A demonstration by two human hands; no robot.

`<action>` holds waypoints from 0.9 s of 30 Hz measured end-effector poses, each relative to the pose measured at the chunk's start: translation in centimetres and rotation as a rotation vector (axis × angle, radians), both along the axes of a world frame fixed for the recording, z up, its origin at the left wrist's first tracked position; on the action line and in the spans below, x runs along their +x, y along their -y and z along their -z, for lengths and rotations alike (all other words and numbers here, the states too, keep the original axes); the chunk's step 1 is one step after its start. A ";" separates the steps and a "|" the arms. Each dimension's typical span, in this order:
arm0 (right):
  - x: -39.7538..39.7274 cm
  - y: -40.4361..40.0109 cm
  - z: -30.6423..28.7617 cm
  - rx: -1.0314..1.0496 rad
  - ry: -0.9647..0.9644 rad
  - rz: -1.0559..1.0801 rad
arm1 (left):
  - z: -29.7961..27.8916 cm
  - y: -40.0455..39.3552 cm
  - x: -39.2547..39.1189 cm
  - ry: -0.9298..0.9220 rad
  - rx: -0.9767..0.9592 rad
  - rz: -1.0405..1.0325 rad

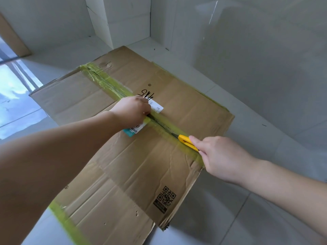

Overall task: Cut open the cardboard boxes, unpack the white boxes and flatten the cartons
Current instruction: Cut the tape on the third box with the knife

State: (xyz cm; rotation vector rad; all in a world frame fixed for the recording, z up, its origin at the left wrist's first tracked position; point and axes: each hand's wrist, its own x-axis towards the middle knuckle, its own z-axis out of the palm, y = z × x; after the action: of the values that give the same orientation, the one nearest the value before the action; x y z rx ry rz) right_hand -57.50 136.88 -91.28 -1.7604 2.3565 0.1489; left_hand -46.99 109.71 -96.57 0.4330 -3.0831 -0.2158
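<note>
Across the frame's centre lies our cardboard box (134, 156); our left hand (131, 110) presses its taped seam (109, 84), fingers curled, while our right hand (221, 156) grips the yellow knife (187, 141).

Bare floor (247, 110) open right of carton (123, 174); white boxes (120, 20) (stacked) block far side.

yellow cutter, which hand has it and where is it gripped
The right hand grips the yellow cutter by the rear of its handle, its front end on the taped seam. The left hand presses on the cardboard box.
</note>
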 end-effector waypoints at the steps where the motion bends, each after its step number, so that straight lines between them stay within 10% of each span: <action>1: -0.1 -0.5 -0.1 0.004 -0.006 0.004 | -0.1 -0.1 -0.1 0.001 -0.004 -0.012; 27: -0.9 -7.3 -0.2 0.019 0.042 0.015 | 0.4 -8.2 -0.8 -0.232 0.059 0.257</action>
State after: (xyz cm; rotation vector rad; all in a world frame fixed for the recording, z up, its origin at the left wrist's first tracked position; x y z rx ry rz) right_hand -58.44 144.19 -91.06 -1.7201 2.3304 0.1303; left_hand -47.83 117.94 -96.94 0.0079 -2.8994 -0.3357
